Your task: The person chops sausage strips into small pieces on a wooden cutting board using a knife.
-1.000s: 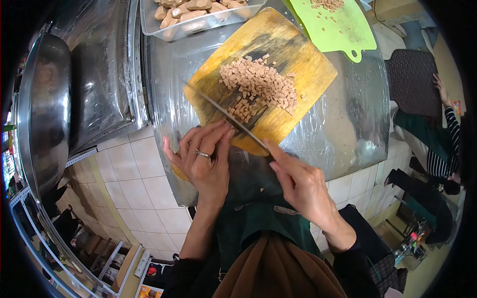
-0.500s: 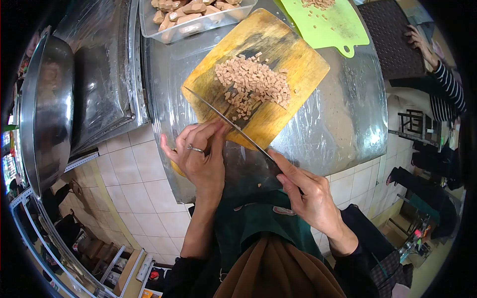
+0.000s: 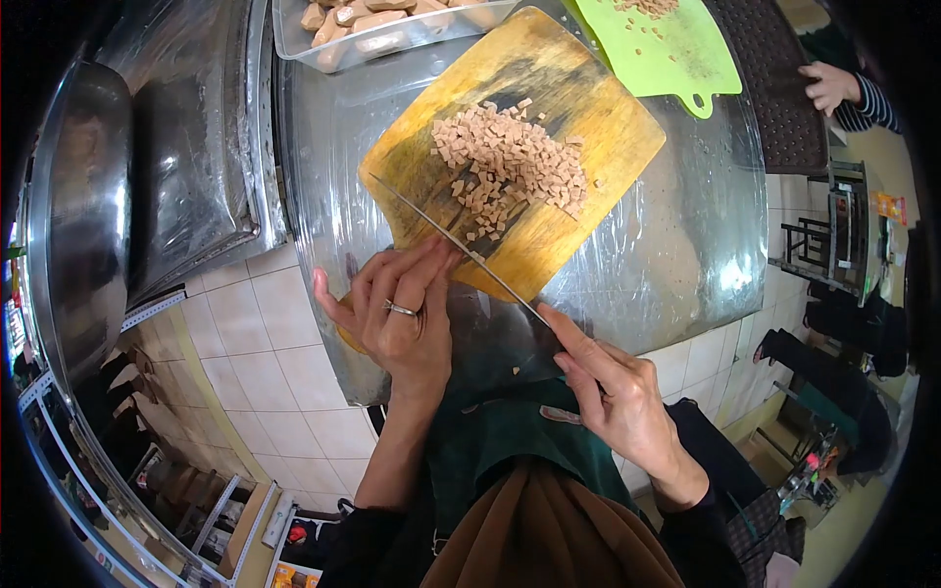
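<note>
A worn yellow cutting board (image 3: 588, 118) lies on a plastic-covered steel counter (image 3: 676, 245). A heap of small tan diced pieces (image 3: 510, 162) covers its middle. My right hand (image 3: 618, 397) grips the handle of a long knife (image 3: 441, 235), index finger stretched along the spine; the blade lies across the board's near corner. My left hand (image 3: 397, 314), a ring on one finger, rests at the board's near edge with its fingertips touching the blade.
A clear tub of tan chunks (image 3: 382, 29) stands at the far edge. A green cutting board (image 3: 676, 59) with more diced bits lies far right. A large steel bowl (image 3: 78, 216) hangs left. Another person's hand (image 3: 831, 86) rests on a dark mat (image 3: 784, 88).
The knife and my right hand have slid back toward me, the blade now nearer the board's edge. The other person's hand has moved up and left in view.
</note>
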Demonstrator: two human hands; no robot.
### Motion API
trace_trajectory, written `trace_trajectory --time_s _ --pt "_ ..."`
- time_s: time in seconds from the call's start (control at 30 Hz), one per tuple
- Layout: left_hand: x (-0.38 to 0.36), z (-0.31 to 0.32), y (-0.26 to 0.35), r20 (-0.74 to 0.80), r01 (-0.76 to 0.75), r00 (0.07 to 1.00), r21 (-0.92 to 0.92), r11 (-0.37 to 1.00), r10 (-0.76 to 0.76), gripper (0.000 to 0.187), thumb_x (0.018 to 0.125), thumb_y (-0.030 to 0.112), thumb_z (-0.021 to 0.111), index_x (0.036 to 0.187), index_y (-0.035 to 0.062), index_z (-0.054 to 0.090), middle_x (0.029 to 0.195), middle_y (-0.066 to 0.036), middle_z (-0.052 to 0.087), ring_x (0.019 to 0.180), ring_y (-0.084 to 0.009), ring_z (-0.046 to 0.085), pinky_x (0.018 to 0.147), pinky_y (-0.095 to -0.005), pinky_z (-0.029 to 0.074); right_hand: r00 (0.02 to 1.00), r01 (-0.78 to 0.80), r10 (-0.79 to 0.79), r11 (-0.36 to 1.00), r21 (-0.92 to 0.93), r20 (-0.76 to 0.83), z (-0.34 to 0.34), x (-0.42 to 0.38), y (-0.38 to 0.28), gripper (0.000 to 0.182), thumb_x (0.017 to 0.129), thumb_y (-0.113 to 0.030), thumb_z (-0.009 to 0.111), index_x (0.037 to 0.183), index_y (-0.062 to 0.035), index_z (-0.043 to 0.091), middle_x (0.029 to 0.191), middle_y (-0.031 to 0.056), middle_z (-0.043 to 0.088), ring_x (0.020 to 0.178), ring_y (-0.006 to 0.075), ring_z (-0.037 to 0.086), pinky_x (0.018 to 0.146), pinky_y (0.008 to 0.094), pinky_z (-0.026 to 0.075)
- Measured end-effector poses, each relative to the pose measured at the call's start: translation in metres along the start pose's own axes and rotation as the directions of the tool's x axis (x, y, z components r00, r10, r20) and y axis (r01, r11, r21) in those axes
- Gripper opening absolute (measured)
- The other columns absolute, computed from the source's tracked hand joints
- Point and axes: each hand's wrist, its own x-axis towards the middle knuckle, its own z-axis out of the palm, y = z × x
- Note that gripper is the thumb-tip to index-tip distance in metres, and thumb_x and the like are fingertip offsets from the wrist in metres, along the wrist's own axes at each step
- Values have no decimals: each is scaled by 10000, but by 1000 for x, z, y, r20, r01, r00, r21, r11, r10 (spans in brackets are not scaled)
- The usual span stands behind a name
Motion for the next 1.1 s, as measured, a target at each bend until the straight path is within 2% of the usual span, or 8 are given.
trace_trajectory --time_s 0.1,0.47,0.6,0.8,0.9,1.0,1.1 --pt "0 -1 2 6 -6 1000 4 1000 6 174 815 121 844 971 185 802 1024 79 776 1004 -159 659 1236 -526 159 999 30 -33 991 -130 -21 12 6 4 581 937 -4 686 1491 -116 551 671 166 623 587 321 658 582 429 551" --pt "1 -2 2 -9 -50 999 8 999 50 179 853 129 821 1022 168 782 1054 78 753 1026 -143 657 1223 -537 194 984 144 -153 985 -91 -95 14 30 11 505 977 -51 656 1469 -118 563 679 170 642 579 361 665 553 462 538" --pt "0 2 0 -38 -82 996 11 997 83 198 857 128 820 1044 170 767 1063 74 745 1033 -144 657 1208 -547 220 992 100 -113 977 -191 -57 13 22 7 527 983 -83 662 1491 -163 547 675 164 635 582 366 667 543 460 536" --pt "-2 3 0 -42 -85 995 16 996 85 207 853 131 824 1047 171 762 1070 74 747 1032 -148 660 1203 -546 232 985 78 -119 954 -289 -128 14 20 9 589 976 -95 670 1525 -232 509 708 170 646 576 363 661 544 464 533" --pt "-2 2 0 -41 -92 995 18 996 93 209 857 114 815 1051 169 760 1074 72 748 1032 -150 662 1204 -541 234 972 156 -187 967 -199 -144 10 22 14 590 967 -68 670 1519 -210 519 713 177 655 588 359 664 564 456 536" --pt "-1 1 -1 -27 -77 997 -27 997 76 206 865 95 803 1052 171 761 1071 71 752 1033 -152 664 1211 -542 230 987 119 -129 988 -101 -94 5 13 8 582 956 -31 667 1507 -165 534 718 187 662 604 350 670 583 444 541" --pt "0 -1 -1 -4 -41 999 -59 997 40 201 870 87 799 1049 168 756 1055 68 758 1024 -150 668 1219 -549 221 997 65 -68 995 -81 -41 3 3 -2 570 949 -3 661 1494 -125 546 699 184 654 610 341 674 581 433 539"
